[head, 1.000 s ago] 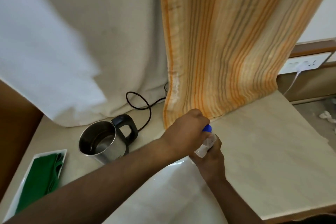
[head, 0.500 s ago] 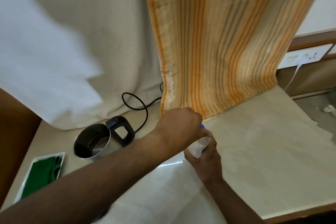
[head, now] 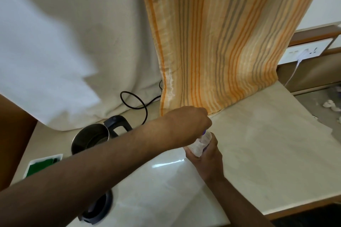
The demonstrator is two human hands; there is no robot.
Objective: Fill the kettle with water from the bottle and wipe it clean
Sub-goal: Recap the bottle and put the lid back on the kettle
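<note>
A small clear plastic bottle (head: 200, 144) stands upright at the middle of the pale countertop (head: 267, 153). My right hand (head: 205, 160) is wrapped around its body from below. My left hand (head: 191, 125) reaches across from the left and is closed over the top, so only a sliver of the blue cap (head: 204, 132) shows. The steel kettle (head: 88, 140), with a black handle and no lid on it, sits to the left behind my left forearm. A folded green cloth (head: 39, 166) lies in a white tray (head: 56, 156) at the far left.
A black round kettle part (head: 97, 210) lies near the front edge under my left arm. A black cord (head: 136, 101) loops behind the kettle. An orange striped curtain (head: 212, 42) and a white drape (head: 55, 42) hang onto the counter's back. A wall socket (head: 302, 53) is at right.
Both hands stay on the bottle; my left hand now covers more of the blue cap. The view has shifted down, bringing the black round part at the front edge into sight.
</note>
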